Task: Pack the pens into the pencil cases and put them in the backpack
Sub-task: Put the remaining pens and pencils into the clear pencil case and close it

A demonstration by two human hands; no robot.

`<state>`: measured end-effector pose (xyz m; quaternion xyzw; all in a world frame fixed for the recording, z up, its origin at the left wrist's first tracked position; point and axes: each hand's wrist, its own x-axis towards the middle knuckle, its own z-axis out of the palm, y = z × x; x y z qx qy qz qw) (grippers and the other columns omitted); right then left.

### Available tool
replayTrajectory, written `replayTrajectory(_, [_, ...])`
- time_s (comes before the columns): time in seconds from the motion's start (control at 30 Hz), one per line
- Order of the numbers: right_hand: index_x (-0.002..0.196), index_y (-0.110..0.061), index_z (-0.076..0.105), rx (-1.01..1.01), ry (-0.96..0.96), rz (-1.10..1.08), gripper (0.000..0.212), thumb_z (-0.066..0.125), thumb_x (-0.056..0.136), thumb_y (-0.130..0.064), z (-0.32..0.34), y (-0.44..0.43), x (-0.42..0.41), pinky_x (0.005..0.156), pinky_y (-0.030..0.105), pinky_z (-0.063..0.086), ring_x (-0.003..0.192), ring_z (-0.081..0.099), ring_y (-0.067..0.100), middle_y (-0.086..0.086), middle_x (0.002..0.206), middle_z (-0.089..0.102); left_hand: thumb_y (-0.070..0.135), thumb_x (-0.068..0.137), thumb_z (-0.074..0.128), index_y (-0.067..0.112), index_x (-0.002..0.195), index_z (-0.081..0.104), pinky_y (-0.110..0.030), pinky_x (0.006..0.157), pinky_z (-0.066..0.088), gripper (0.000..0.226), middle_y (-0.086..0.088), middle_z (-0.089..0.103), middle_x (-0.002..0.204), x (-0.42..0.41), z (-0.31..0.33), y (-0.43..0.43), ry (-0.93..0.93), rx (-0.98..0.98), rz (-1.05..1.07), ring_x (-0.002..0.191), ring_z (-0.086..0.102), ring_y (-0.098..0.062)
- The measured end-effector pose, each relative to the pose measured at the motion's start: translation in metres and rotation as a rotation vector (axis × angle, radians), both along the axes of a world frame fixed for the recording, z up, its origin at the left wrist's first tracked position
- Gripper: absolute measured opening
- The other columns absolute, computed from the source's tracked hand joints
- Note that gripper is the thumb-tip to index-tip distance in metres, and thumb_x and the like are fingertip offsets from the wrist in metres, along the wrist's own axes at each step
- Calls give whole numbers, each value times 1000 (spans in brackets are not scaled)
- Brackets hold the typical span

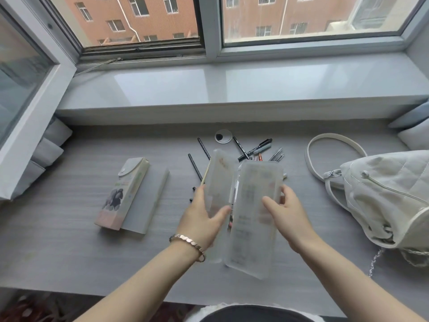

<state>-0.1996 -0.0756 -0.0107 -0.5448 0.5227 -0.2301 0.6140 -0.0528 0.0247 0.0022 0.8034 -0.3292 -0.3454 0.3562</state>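
A translucent frosted pencil case [253,205] hangs open like a book above the grey desk, its two halves spread apart. My left hand [204,214] grips the left half and my right hand [285,210] grips the right half. Behind the case, several pens and markers [255,149] lie scattered on the desk, with two black pens [195,168] to their left. A second pencil case [123,194], printed and with a snap flap, lies at the left beside a plain grey case [151,201]. A white quilted backpack [390,196] lies at the right.
The grey desk [69,240] runs under a glossy window sill [232,87]. A round cable grommet [223,136] sits behind the pens. The backpack's strap [325,140] loops onto the desk. Grey cushions [46,154] stand at the left and pillows [413,129] at the right.
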Motion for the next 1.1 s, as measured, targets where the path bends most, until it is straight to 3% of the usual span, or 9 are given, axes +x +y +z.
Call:
replayTrajectory(0.13, [93,-21,63,215,-257,65,23,48,90,-3,4,-8,-8,48,23,53,66,69,6,-8,77,72,24,82,63,27,108,48,-35,60,53,30,9,63,62,22,-10,4,28,39,205,41,61,-8])
replayTrajectory(0.23, [93,-19,64,311,-297,81,22,47,90,-4,-2,-7,-6,48,25,54,66,68,7,-8,76,73,29,83,61,25,126,39,-34,78,48,48,-1,58,100,27,-13,13,-99,127,207,76,62,-16])
replayTrajectory(0.37, [98,-17,63,343,-271,135,21,49,90,-4,-10,10,5,55,28,55,68,67,9,-6,79,72,47,83,52,25,134,35,-34,104,28,58,-6,30,141,15,-11,20,-217,154,117,129,33,-22])
replayTrajectory(0.5, [102,-14,62,327,-289,149,23,48,90,-1,-12,19,19,61,24,55,76,68,13,0,88,72,67,76,45,32,138,32,-41,115,2,72,-7,7,154,17,-11,24,-431,350,39,142,0,-21])
replayTrajectory(0.6, [100,-13,61,278,-297,224,24,49,88,3,-8,23,28,63,21,55,77,68,7,-1,89,71,65,81,31,27,140,28,-36,115,-4,70,-2,14,154,26,-9,21,-561,181,-46,143,3,-15])
replayTrajectory(0.77, [112,-5,57,245,-273,377,27,48,88,5,-9,24,39,79,36,53,89,63,24,14,103,67,57,85,25,19,108,58,-36,96,35,55,-6,66,104,48,-7,-10,-440,80,-161,106,56,-26])
replayTrajectory(0.87, [106,-14,60,298,-284,428,23,50,90,-2,-13,16,38,78,34,54,87,65,21,9,101,69,56,90,28,10,73,52,-35,65,38,55,-5,55,66,64,-16,-26,-310,160,-182,74,54,-28])
replayTrajectory(1.0, [92,-22,65,292,-105,514,22,44,94,-29,-21,-5,35,57,20,50,73,61,16,1,83,65,67,82,23,19,63,47,-29,52,27,56,4,37,50,71,-28,-29,-334,204,-180,51,40,-14])
replayTrajectory(1.1, [81,-21,62,-52,230,434,19,48,93,-25,-33,-39,36,60,20,45,66,56,13,-4,72,60,67,74,24,24,49,38,-31,50,22,51,5,29,41,81,-32,-25,-304,202,-118,46,29,-14])
